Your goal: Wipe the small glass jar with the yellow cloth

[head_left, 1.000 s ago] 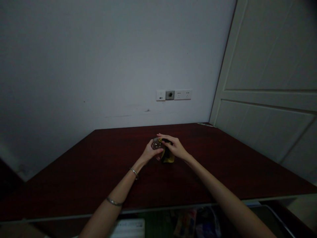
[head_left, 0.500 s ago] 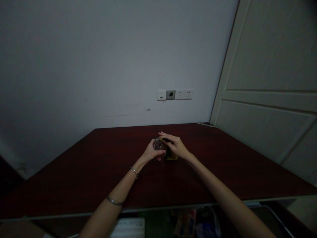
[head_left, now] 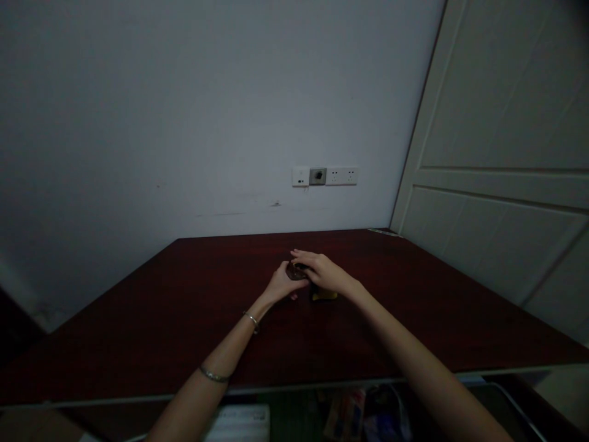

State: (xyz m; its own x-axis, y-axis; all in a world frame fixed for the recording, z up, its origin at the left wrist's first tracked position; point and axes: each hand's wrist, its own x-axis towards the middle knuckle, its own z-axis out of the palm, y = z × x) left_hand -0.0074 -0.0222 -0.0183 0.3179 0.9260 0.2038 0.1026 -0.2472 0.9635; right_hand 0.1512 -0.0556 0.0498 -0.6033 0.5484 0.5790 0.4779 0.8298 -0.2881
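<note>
Both hands meet at the middle of a dark red wooden table (head_left: 184,319). My left hand (head_left: 280,285) is curled round a small clear glass jar (head_left: 292,271), which is mostly covered. My right hand (head_left: 322,274) lies over the jar's top with fingers bent and pressed on it. A yellow and black object (head_left: 324,296) lies on the table just under my right hand, only its lower edge showing. Thin bracelets circle my left wrist and forearm.
A pale wall rises behind the table with a strip of sockets (head_left: 324,176). A panelled door (head_left: 501,159) stands at the right. Under the table's near edge lie papers (head_left: 242,423) and coloured items (head_left: 359,411).
My right hand has slid left over the top of the jar, hiding most of it. The yellow object, held up a second ago, now lies low on the table under that hand.
</note>
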